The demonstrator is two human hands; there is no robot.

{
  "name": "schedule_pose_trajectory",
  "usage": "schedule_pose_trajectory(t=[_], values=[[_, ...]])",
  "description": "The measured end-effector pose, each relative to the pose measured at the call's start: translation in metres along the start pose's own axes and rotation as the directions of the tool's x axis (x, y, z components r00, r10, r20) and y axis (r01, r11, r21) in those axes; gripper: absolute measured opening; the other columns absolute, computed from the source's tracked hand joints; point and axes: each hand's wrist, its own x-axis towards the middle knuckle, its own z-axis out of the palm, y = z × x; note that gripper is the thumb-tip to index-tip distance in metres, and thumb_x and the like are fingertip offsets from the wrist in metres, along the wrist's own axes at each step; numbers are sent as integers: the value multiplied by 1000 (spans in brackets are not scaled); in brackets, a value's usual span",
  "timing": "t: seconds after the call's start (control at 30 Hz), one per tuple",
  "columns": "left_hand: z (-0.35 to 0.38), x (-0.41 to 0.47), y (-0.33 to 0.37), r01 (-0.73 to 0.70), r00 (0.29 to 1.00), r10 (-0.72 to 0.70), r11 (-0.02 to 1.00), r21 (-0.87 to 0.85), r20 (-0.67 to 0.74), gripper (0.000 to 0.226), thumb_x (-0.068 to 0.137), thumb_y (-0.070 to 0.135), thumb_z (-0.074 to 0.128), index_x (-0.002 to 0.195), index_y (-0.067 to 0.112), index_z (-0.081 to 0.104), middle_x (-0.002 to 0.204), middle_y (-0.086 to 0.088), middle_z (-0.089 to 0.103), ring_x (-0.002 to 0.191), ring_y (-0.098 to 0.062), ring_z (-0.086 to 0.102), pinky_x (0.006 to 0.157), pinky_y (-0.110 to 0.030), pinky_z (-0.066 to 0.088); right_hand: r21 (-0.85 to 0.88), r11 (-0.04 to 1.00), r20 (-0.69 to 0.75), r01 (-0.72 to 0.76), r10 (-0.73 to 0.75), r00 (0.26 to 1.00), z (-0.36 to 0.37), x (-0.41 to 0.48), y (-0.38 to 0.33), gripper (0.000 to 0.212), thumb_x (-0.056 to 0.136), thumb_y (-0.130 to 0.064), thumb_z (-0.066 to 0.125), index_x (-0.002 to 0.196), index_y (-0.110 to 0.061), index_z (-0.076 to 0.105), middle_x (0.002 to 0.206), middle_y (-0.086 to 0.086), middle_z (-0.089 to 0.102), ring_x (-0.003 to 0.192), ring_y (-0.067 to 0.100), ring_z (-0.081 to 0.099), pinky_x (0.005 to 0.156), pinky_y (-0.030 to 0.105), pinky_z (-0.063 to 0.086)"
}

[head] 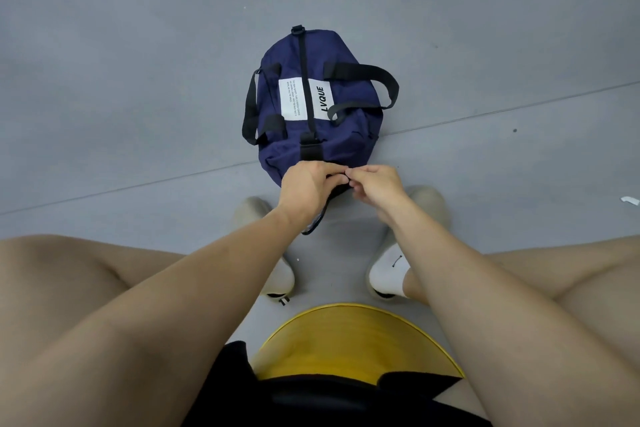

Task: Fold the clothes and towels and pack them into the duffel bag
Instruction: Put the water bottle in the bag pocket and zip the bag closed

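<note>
One navy duffel bag (346, 137) on the floor (138, 80), two black handles (367, 71). At the bag's near end, two hands: left hand (308, 184) gripping its edge, right hand (375, 185) pinching it. Nearer than the bag, two shoes (252, 215), one yellow stool (353, 340).

- Duffel bag (311, 107): on the floor (138, 45) ahead of the seated person, lengthwise away from them, lying across a floor seam (485, 111).
- Carry handles: left handle (250, 107) flopped off the bag's left side, right handle (381, 80) off its right.
- Left hand (306, 184), right hand (375, 184): side by side at the bag's near end, fingertips touching, both gripping its edge.
- Left shoe (256, 218), right shoe (426, 211): on the floor, flanking that near end.
- Seat (346, 340): nearest, behind the shoes.
- Paper scrap (628, 200): far right, well apart.
</note>
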Motion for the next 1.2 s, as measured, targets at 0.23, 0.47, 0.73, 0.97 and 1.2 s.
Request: schedule_pose_trajectory(t=[0.23, 0.47, 0.73, 0.97, 1.2], values=[[6, 1, 0, 91, 996, -90, 990, -110, 21, 33, 89, 45, 71, 118, 30, 75, 111, 9, 76, 104, -7, 68, 86, -21, 48, 96, 988, 159, -123, 106, 982, -18, 0, -4, 20, 91, -12, 62, 107, -14, 74, 105, 8, 61, 76, 15, 48, 80, 33, 61], [9, -5, 0, 122, 990, -124, 992, -35, -64, 26, 99, 23, 60, 120, 24, 74, 109, 2, 77, 100, -20, 69, 85, -26, 48, -378, 899, 86, 222, -204, 975, -15, 9, 16, 35, 93, -15, 60, 121, -33, 71, 85, -11, 63, 74, 12, 55, 87, 39, 57], [3, -16, 2, 182, 980, -191, 974, -136, -56, 26, 99, 18, 59, 120, 25, 74, 102, 5, 77, 91, -13, 70, 85, -22, 51, -796, 443, 88, 412, -588, 804, 8, 19, 37, 35, 96, -39, 62, 131, -37, 64, 91, -1, 55, 88, 25, 59, 70, 36, 49], [2, -19, 2, 179, 975, -201, 961, -212, -91, 28, 98, 13, 60, 119, 26, 73, 102, 7, 77, 90, -9, 70, 88, -27, 54, -862, 283, 128, 421, -683, 719, 11, 31, 35, 19, 95, -33, 63, 109, -25, 73, 94, 4, 59, 90, 30, 56, 61, 32, 39], [-5, -37, -15, 200, 960, -230, 962, -184, -158, 29, 99, 15, 57, 117, 30, 74, 95, 6, 77, 83, -15, 68, 79, -32, 54, -869, 310, 108, 386, -641, 760, 1, 37, 28, 20, 97, -35, 61, 109, -26, 74, 100, 3, 62, 96, 30, 55, 68, 33, 43]])
